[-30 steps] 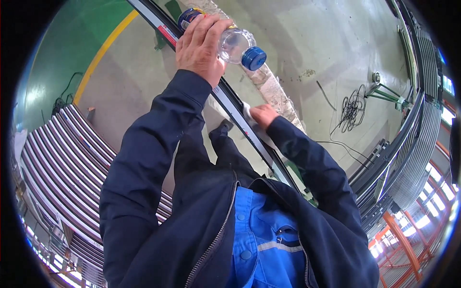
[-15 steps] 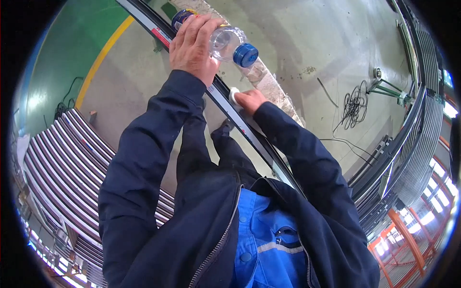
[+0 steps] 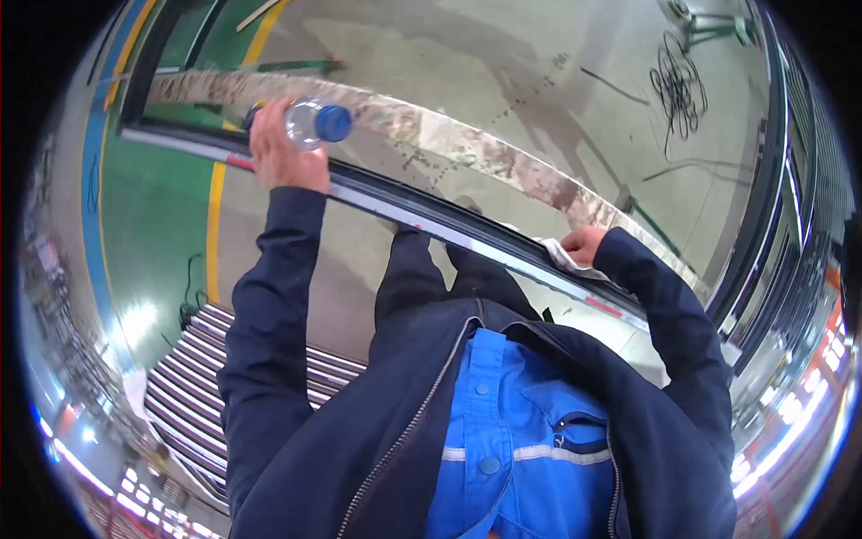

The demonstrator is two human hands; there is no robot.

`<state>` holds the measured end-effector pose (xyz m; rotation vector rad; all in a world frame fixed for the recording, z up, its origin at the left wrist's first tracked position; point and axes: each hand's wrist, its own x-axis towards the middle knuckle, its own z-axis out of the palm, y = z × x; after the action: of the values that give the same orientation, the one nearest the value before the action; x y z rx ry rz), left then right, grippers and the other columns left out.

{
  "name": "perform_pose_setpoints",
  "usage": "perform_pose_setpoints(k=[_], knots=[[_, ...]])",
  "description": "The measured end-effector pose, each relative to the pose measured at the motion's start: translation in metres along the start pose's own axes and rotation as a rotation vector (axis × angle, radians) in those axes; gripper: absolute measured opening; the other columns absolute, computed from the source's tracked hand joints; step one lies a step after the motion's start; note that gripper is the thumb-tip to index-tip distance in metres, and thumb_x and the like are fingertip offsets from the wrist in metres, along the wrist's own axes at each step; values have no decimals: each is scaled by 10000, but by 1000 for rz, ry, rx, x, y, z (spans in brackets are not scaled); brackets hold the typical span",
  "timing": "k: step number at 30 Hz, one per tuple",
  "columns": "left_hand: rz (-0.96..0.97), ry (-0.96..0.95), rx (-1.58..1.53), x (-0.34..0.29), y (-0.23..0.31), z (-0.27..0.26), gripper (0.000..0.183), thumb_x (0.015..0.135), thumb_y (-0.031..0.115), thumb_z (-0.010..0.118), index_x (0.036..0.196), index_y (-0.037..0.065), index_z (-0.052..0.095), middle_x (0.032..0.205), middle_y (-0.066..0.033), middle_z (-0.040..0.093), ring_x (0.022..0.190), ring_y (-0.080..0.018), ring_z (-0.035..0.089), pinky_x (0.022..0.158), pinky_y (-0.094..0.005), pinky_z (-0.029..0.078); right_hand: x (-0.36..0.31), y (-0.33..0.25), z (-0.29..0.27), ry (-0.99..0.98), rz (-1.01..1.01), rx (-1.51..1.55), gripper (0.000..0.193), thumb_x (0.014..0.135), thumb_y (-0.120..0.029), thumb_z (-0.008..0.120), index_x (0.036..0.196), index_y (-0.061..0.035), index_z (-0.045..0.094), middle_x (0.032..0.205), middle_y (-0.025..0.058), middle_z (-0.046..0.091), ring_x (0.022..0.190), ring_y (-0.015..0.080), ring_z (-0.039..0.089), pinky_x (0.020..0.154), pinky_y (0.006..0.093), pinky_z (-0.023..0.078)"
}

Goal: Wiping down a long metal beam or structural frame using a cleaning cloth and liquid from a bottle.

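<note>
My left hand [image 3: 285, 154] is closed around a clear plastic bottle [image 3: 308, 124] with a blue cap [image 3: 333, 123], tilted over the far left part of a long dark frame [image 3: 422, 209]. The bottle's other end is mostly hidden behind my fingers. At the right, my right hand [image 3: 584, 244] presses a white cloth [image 3: 558, 255] onto the same frame bar. Its fingertips are partly hidden by the cloth. Red labels [image 3: 603, 306] mark the pale outer edge of the frame.
A worn, pale-covered beam [image 3: 467, 144] runs under the frame. Striped metal profiles [image 3: 202, 386] are stacked at the lower left. A tangled black cable [image 3: 680, 85] lies on the floor at the far right, near a green stand [image 3: 718, 31].
My view has turned, so the frame now lies more crosswise. My right hand with the cloth is farther right along the bar, and my hands are wider apart. The left still grips the bottle.
</note>
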<state>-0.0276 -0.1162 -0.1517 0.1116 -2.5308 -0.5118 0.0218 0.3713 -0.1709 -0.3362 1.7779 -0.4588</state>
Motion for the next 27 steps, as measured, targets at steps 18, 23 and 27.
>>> perform_pose_setpoints(k=[18,23,27], knots=[[35,19,20,-2,1,6,785,568,29,862,1262,125,506,1234,-94,570,1192,-317,517,1024,-418,396,75,-123,-8,442,-350,132,273,870,-303,589,968,-74,701,811,197,663,753,315,664,699,401,517],[35,25,3,-1,-7,10,779,574,49,879,1255,115,506,1242,-78,573,1164,-299,530,1011,-405,402,9,-73,-55,75,-511,795,286,950,-141,563,1172,25,633,1007,35,674,896,95,602,816,257,494],[0,8,-42,-6,-24,12,757,598,77,896,1244,95,504,1213,-80,583,1132,-278,545,1002,-382,407,-38,-46,-59,-147,-481,927,342,931,-192,600,1202,16,616,1031,22,665,929,91,594,811,248,487]])
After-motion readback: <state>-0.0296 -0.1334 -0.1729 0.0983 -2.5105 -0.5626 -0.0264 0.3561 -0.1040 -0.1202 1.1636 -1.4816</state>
